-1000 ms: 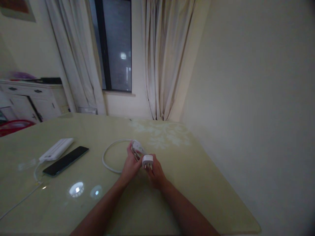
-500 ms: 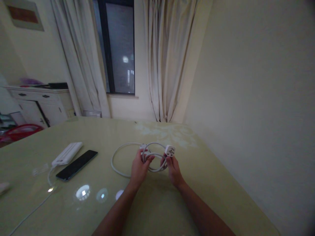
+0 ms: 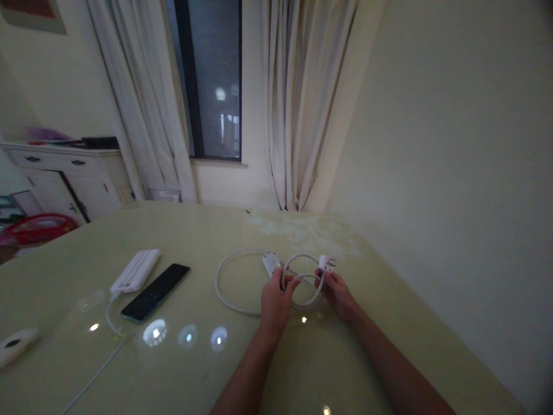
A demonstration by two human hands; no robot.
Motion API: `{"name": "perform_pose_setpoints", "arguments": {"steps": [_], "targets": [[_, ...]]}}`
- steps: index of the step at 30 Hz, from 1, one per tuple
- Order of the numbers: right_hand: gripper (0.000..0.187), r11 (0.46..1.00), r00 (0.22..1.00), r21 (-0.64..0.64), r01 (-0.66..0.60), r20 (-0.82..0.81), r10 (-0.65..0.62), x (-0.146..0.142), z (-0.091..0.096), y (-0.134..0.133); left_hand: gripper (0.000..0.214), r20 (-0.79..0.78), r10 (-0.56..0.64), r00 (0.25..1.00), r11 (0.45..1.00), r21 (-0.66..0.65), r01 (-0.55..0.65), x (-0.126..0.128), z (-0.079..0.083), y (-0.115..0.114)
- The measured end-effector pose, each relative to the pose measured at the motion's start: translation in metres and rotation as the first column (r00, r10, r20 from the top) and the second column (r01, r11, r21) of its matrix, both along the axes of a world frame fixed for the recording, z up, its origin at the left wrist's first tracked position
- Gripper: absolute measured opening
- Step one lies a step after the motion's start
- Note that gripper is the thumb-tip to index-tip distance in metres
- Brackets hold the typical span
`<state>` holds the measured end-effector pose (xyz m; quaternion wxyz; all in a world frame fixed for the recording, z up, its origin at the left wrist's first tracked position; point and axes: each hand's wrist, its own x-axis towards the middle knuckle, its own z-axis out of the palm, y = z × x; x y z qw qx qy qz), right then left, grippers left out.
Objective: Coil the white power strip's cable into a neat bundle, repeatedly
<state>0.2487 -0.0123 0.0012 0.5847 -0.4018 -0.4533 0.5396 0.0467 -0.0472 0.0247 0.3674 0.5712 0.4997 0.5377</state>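
A white power cord is looped between my hands above the table. My left hand pinches the left side of the small coil. My right hand is closed on the coil's right side, just below the white plug, whose pins face right. Behind my left fingers lies a white power strip, its lower end partly hidden. One wide loop of the cord rests on the table to the left of my left hand.
A black phone lies left of the cord, beside a white power bank with a white cable. A white oval object sits at the far left. The wall borders the table on the right.
The view has shifted, so the table things appear further right. The plug has turned so that its pins point right, and more of the power strip shows behind my left hand.
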Motion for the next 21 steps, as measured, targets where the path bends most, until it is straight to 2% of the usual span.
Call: {"name": "perform_pose_setpoints", "arguments": {"steps": [3,7,11,15,18,21], "targets": [[0.047,0.999,0.998,-0.027,0.025,-0.058,-0.027,0.0,0.0,-0.002,0.056,-0.098,-0.018,0.995,1.0,0.003,0.019,0.002,-0.006,-0.003],[0.047,0.999,0.995,-0.007,-0.051,-0.081,0.051,-0.007,0.006,-0.007,0.034,-0.222,0.058,0.973,0.995,0.09,-0.039,-0.004,-0.011,-0.006],[0.045,0.98,0.99,0.145,-0.138,0.054,0.131,-0.02,0.017,-0.014,0.031,-0.25,0.17,0.953,0.977,0.171,-0.129,-0.018,-0.01,-0.001],[0.044,0.938,0.968,0.293,-0.184,0.22,0.121,-0.033,0.028,-0.021,0.036,-0.229,0.211,0.95,0.975,0.121,-0.187,-0.027,-0.003,0.003],[0.047,0.932,0.954,0.303,-0.2,0.277,0.115,-0.043,0.032,-0.028,0.041,-0.23,0.229,0.946,0.973,0.082,-0.216,-0.029,0.002,0.003],[0.041,0.93,0.934,0.315,-0.189,0.35,0.071,-0.052,0.033,-0.034,0.049,-0.196,0.231,0.953,0.972,0.091,-0.217,-0.032,0.004,0.003]]}}
